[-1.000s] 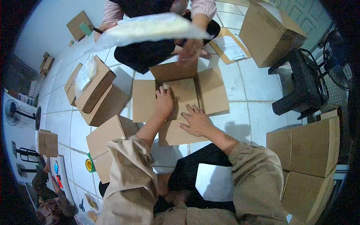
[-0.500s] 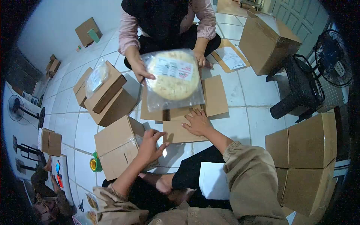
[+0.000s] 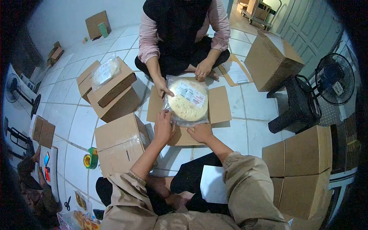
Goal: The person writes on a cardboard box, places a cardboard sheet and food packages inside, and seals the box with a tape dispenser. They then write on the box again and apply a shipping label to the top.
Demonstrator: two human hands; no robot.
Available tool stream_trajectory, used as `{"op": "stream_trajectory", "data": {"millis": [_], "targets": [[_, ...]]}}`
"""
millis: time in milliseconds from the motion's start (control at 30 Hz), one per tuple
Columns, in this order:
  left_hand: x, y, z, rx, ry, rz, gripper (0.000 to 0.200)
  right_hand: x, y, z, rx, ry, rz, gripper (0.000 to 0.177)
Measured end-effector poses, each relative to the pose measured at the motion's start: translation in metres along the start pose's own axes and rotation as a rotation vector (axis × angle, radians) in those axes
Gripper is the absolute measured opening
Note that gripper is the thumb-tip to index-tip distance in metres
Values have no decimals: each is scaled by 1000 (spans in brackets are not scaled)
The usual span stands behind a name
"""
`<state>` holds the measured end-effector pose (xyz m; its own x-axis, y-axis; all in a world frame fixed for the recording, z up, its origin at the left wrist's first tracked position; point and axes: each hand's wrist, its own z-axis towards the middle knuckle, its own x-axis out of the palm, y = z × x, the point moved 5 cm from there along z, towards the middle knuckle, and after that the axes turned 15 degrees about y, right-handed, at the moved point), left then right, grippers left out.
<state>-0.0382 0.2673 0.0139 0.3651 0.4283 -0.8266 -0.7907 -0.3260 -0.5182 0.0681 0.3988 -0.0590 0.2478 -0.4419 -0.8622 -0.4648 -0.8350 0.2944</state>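
A clear plastic bag of round, pale flatbreads point(image 3: 188, 101) with a white printed label lies over the opened cardboard box point(image 3: 220, 102), whose flaps spread to the sides and toward me. My left hand point(image 3: 164, 127) is closed at the bag's near left corner, fingers bent over its edge. At the near edge of the bag, my right hand point(image 3: 201, 133) pinches the plastic just above the front flap. Across from me, a co-worker's hand point(image 3: 164, 86) holds the bag's far left side. That person's other hand point(image 3: 204, 69) is near the far right corner.
A closed carton point(image 3: 120, 143) stands at my left, with a green tape dispenser point(image 3: 91, 158) beside it. Another bagged flatbread point(image 3: 105, 71) rests on stacked boxes. White paper point(image 3: 214, 184) lies on my lap. Cartons point(image 3: 299, 153), a black stool point(image 3: 293, 99) and a fan point(image 3: 335, 78) stand right.
The bag of flatbreads has come down and toward me over the box. My left hand has moved to its near corner, and my right hand from the flap to its near edge.
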Motion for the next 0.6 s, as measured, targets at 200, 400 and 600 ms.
{"op": "stream_trajectory", "data": {"millis": [200, 400, 600], "targets": [[-8, 6, -1, -27, -14, -28, 34, -8, 2, -14, -35, -32, 4, 61], [-27, 57, -10, -225, -257, -133, 32, -14, 9, -38, -27, -89, -68, 42], [-23, 88, -10, -365, -281, -401, 31, 6, 36, -80, -177, -134, -238, 27]]}}
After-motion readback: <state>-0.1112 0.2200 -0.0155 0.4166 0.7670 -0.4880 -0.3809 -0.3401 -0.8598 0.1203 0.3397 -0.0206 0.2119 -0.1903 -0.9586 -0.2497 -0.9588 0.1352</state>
